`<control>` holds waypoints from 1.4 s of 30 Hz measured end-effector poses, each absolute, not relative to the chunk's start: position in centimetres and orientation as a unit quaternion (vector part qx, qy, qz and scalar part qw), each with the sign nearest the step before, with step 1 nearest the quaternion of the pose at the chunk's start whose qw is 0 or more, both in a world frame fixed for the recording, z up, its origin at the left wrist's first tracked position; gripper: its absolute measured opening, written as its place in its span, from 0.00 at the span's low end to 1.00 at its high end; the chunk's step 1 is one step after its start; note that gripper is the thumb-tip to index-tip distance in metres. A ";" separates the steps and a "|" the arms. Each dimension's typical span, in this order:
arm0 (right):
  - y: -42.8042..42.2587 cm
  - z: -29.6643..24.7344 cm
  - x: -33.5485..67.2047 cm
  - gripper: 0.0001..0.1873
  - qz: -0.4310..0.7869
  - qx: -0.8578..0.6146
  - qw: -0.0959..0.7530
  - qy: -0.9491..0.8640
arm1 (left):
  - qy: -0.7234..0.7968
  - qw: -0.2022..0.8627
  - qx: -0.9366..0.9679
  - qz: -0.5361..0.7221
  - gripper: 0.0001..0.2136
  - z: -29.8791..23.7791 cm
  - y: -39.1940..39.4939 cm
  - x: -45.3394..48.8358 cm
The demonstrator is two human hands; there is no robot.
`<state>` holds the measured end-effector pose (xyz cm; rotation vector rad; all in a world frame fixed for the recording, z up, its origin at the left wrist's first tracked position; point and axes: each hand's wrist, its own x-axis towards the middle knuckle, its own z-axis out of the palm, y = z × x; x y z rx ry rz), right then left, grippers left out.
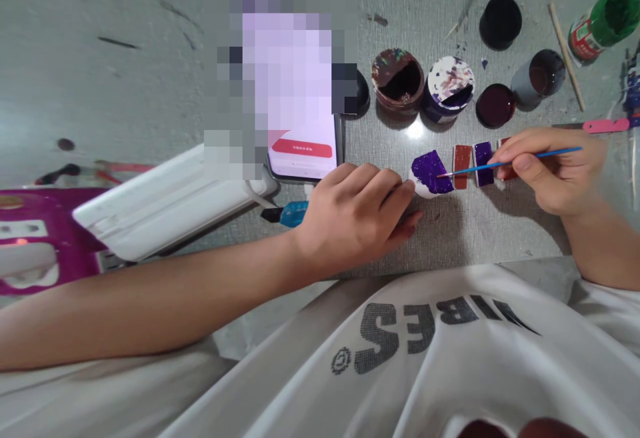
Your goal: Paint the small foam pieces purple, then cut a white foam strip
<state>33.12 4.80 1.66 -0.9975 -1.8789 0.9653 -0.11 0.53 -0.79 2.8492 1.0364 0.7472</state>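
Note:
My right hand (550, 168) pinches a thin blue paintbrush (545, 155). Its tip rests on a small white piece partly painted purple (431, 173). My left hand (357, 215) lies with curled fingers on the grey table, its fingertips pressing the left edge of that piece. Just right of the piece lie a small brown-red tile (461, 166) and a purple tile (483, 163). Another reddish piece sits mostly hidden under my right fingers.
Open paint pots stand behind: a brown one (398, 79), a white-and-purple one (449, 88), a dark red lid (495, 105), a grey pot (540, 77), a black lid (501, 21), a green bottle (603, 23). A phone (305, 138) leans on a white case (165, 201). A blue marker (287, 214) lies nearby.

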 end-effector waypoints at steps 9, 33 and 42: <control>5.0 1.8 33.1 0.05 0.375 -0.369 0.396 -0.753 | 0.335 0.000 0.915 0.224 0.11 -0.8 0.5 -0.2; 5.4 2.0 33.6 0.04 0.423 -0.317 0.402 -0.748 | 0.330 0.006 0.912 0.242 0.11 -1.0 0.6 -0.1; 5.5 2.3 33.9 0.03 0.423 -0.313 0.403 -0.749 | 0.339 -0.003 0.912 0.231 0.10 -0.8 0.5 -0.1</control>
